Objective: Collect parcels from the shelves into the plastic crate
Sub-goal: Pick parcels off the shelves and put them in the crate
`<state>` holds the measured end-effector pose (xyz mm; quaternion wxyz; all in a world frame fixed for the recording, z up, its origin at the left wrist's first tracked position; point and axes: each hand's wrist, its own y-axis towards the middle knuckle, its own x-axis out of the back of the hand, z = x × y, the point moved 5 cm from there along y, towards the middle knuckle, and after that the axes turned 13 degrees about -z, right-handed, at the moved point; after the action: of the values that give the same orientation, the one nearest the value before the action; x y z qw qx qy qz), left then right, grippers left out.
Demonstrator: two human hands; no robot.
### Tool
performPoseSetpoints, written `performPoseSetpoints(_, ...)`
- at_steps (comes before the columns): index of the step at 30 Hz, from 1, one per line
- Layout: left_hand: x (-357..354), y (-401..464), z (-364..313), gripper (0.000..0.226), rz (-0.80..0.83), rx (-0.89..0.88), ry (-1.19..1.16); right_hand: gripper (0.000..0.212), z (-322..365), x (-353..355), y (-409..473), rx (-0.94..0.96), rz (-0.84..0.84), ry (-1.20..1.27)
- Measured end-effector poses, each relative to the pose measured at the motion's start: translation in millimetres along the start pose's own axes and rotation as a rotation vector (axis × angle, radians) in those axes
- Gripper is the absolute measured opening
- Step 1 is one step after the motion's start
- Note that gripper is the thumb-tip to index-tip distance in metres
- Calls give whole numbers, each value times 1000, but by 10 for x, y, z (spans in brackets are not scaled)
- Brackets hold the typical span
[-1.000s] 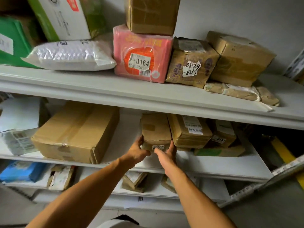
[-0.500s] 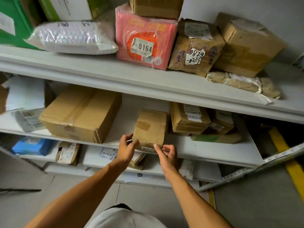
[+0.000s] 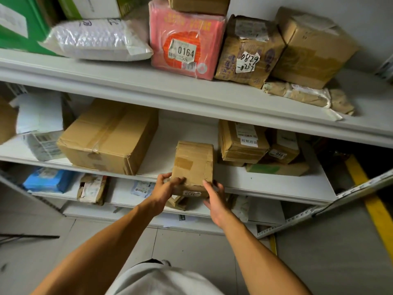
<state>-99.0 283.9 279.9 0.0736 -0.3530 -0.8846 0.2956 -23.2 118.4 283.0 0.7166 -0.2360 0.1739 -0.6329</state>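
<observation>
A small brown taped cardboard parcel (image 3: 193, 165) juts over the front edge of the middle shelf (image 3: 265, 184), with a white label on its near end. My left hand (image 3: 164, 189) grips its near left corner, thumb on top. My right hand (image 3: 214, 198) holds its near right side, fingers under the edge. More parcels lie on the shelves: a large brown box (image 3: 108, 138) to the left and a stack of small brown boxes (image 3: 243, 142) to the right. The plastic crate is not in view.
The top shelf (image 3: 170, 90) carries a pink pack labelled 0164 (image 3: 185, 39), a white bubble mailer (image 3: 97, 39) and brown boxes (image 3: 312, 43). The lowest shelf holds a blue packet (image 3: 49, 179) and torn parcels. A fallen metal rail (image 3: 331, 201) and a yellow floor line (image 3: 374, 205) lie right.
Both hands have drawn the small brown parcel forward from beside the stack until it overhangs the shelf edge. The grip has closed tighter and my view has tilted lower.
</observation>
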Motion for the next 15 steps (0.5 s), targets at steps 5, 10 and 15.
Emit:
performPoseSetpoints(5,131,-75,-420,62,-48,-200,118,77,5,61,-208,167,9,-65)
performPoseSetpoints(10,156,-275,-925,56,-51,-570,322,97,346,-53,-345,446,-84,-217)
performPoseSetpoints(15,224,-323,-1066,63,91,-626,402,98,390,-37,-320,478,-100,-308)
